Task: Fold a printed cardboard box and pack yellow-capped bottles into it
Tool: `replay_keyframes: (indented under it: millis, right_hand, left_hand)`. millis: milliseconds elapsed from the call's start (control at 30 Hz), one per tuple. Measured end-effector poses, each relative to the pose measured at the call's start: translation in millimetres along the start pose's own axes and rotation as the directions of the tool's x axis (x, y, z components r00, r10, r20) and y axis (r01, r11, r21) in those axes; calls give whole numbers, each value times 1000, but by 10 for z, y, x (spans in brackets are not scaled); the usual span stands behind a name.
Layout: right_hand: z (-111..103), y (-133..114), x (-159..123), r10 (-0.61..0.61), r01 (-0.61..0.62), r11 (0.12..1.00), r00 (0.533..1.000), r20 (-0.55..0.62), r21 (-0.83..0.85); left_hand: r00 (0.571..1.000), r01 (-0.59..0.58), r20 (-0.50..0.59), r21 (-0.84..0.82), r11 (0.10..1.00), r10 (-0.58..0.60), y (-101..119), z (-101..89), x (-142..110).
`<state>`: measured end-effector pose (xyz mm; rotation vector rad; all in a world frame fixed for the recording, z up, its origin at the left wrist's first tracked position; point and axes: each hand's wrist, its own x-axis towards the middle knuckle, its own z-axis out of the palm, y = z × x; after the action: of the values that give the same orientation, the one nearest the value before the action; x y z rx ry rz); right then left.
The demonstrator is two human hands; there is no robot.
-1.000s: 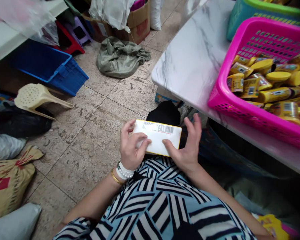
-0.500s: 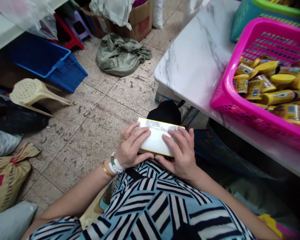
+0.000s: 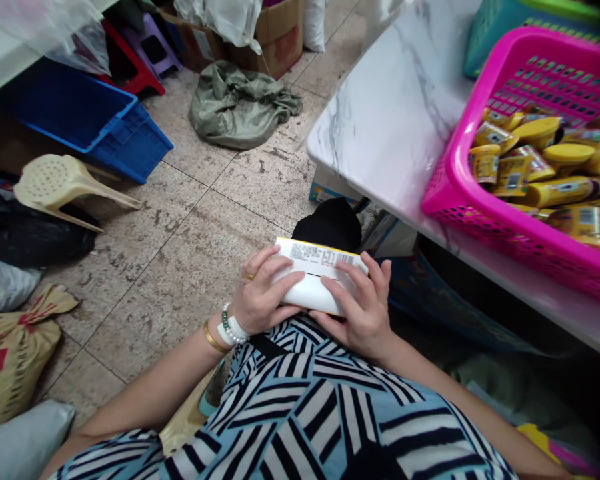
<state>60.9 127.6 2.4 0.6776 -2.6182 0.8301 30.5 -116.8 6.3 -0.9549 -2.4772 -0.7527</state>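
White packet between two hands, its small print not readable

A white packet (image 3: 313,283) with thin yellow edges is held above the lap of the person, in front of the striped clothing (image 3: 320,407). The left hand (image 3: 263,293) and the right hand (image 3: 363,303) grip its two ends, with fingers bent over the white face and thumbs along the near edge. The fingers cover both sides of this face, and the underside is hidden. A dark line, perhaps a fold or a slit, runs across the middle between the fingertips.

Along the far edge there is small printed text (image 3: 306,252) and a barcode (image 3: 347,259), partly close to the right fingers; I cannot read any word or brand. Just behind the packet is a black shape (image 3: 327,223), partly covered by it.

To the right, a pink basket (image 3: 457,167) on the marbled surface (image 3: 375,127) is cut off by the picture edge. Its yellow-lidded containers (image 3: 570,153) carry labels and barcodes, but their names are not legible. A turquoise basket (image 3: 485,43) behind it is also cut off. At far left, a tan sack (image 3: 25,373) shows a red patch and dark lettering, too unclear to read.
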Motion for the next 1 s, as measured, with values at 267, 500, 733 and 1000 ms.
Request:
replay_keyframes:
  millis: [267,500,733,1000]
  right_hand:
    - [-11,6,9,-69,67,997,995,-68,-23]
    - [-9,27,-24,-14,13,1000,995,-95,-16]
    - [5,8,12,28,-30,999,997,-72,-36]
    - [75,-20,83,326,-304,914,944,-40,270]
  left_hand:
    - [996,43,77,-48,998,-39,-15,-5,84]
    - [995,86,-49,-52,995,-89,53,54,84]
    - [993,113,-41,31,993,-112,65,52,132]
    - [883,372,-235,-174,912,-406,174,186,233]
